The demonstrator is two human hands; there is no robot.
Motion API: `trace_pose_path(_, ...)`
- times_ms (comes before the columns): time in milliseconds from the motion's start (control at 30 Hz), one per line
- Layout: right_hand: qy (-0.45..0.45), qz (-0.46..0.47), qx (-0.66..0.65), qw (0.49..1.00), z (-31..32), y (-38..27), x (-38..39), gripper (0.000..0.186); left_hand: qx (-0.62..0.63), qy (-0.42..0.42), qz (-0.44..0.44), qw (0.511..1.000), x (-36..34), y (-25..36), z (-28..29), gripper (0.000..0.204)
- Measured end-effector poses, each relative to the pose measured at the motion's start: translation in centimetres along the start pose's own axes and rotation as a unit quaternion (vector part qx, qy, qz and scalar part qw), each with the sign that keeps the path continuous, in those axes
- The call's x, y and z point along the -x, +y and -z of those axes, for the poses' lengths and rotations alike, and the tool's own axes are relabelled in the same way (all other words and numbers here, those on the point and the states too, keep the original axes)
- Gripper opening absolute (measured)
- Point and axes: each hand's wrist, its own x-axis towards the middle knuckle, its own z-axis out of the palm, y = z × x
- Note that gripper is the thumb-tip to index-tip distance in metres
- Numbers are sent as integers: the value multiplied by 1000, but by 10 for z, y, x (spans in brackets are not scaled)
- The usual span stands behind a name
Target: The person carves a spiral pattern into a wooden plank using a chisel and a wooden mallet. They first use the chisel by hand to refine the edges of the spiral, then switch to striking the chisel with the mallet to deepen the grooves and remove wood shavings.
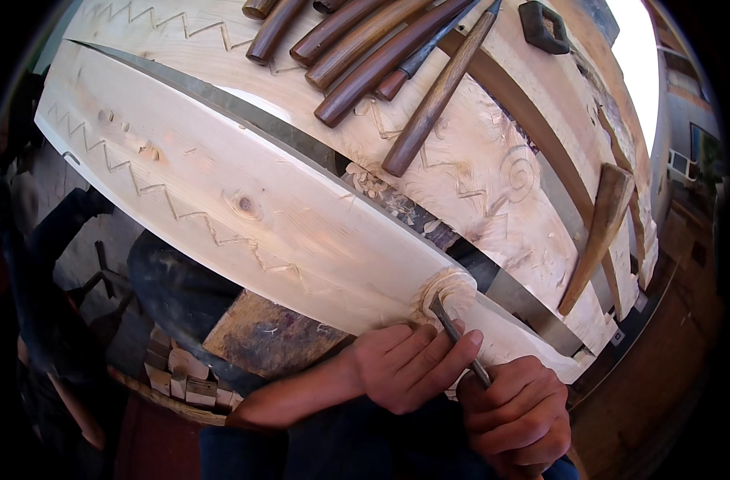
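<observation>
A long pale wooden board lies slantwise in front of me, with a zigzag groove along its near edge. Toward its right end is a round carved rosette. The metal blade of a carving gouge rests with its tip on that rosette. My right hand is wrapped round the gouge's handle, which the fingers hide. My left hand lies over the board's near edge, its fingers closed along the blade just behind the tip.
Several wooden-handled carving tools lie on a second carved board beyond. A wooden mallet-like club and a dark block with a hollow lie farther right. Wood chips fill the gap. Small wood blocks sit in a basket at lower left.
</observation>
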Motion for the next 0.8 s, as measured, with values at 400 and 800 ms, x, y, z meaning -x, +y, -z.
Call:
trace_pose_path(400,50,-57,63,995,-4,-12,11,67,6,-26,-12,1000,11,8,3,34)
trace_pose_path(800,9,-72,38,997,0,-2,6,72,8,58,20,998,16,-2,-10,40)
